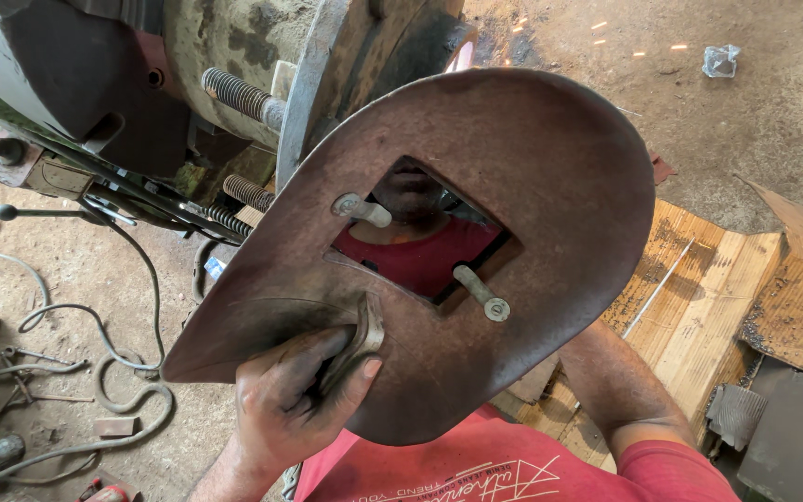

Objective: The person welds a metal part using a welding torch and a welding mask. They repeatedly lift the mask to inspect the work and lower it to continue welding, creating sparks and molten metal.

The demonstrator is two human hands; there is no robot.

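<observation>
Left hand [295, 400] grip closed on handle of rusty welding shield [439, 251], held up w/ window facing cam; right hand hidden behind shield, grip can't tell. Step: shielding; next needs steady hold.

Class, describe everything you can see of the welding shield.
The welding shield is a rusty brown, teardrop-shaped curved plate seen from its inner side. A rectangular dark window at its middle, held by two pale clips, reflects a red shirt. The left hand grips its metal handle at the lower edge, holding it up, tilted, before a large machine.
</observation>
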